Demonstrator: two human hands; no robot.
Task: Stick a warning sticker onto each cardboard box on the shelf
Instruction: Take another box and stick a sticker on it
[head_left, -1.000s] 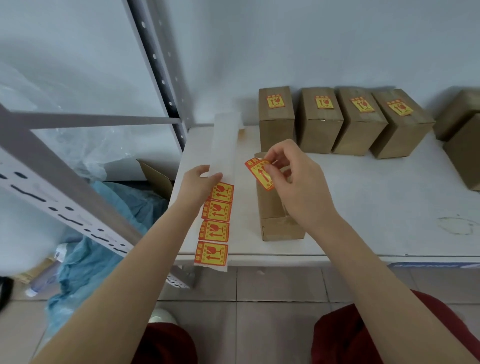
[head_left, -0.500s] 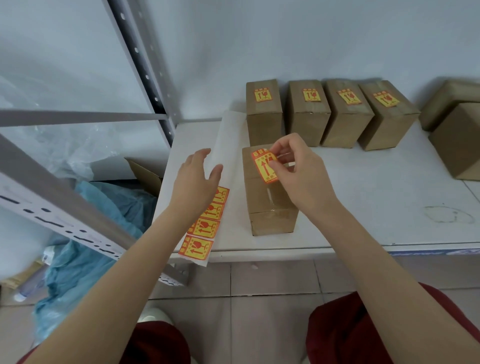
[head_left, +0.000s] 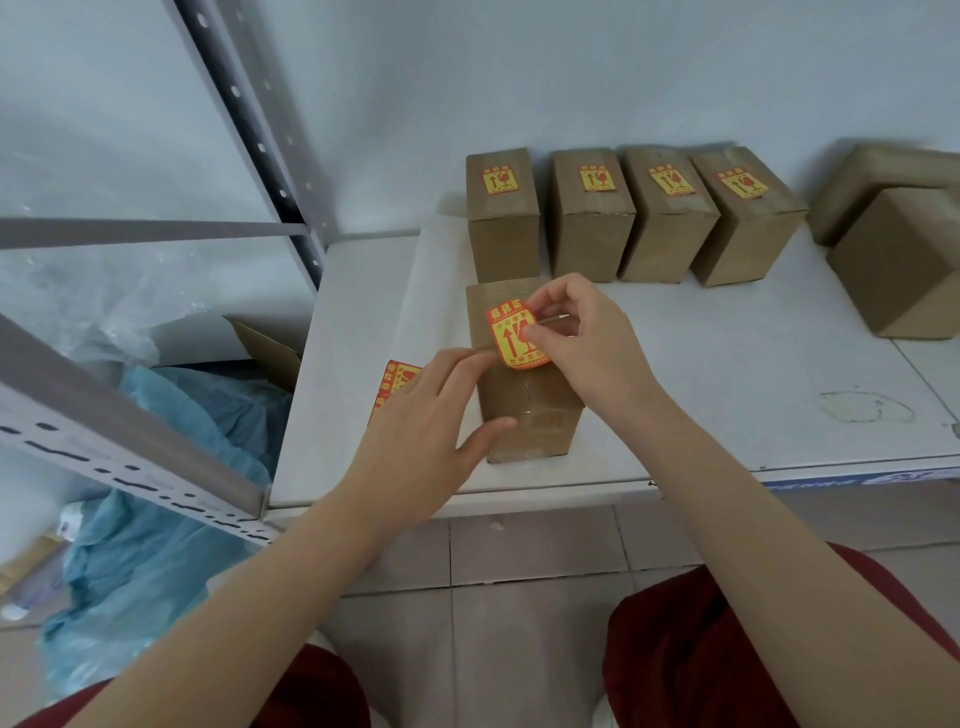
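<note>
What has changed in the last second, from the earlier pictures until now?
The left hand let go of the sticker sheet, which now lies on the shelf, and moved right to touch the front box. The right hand brought its sticker down over that box's top. Unchanged: the right hand pinches the sticker; the four labelled boxes stand at the back.

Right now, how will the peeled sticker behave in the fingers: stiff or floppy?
The sticker is likely floppy: it curves where the right hand pinches it. It is probably light and clingy; held just over the near box, it may stick early.
</note>
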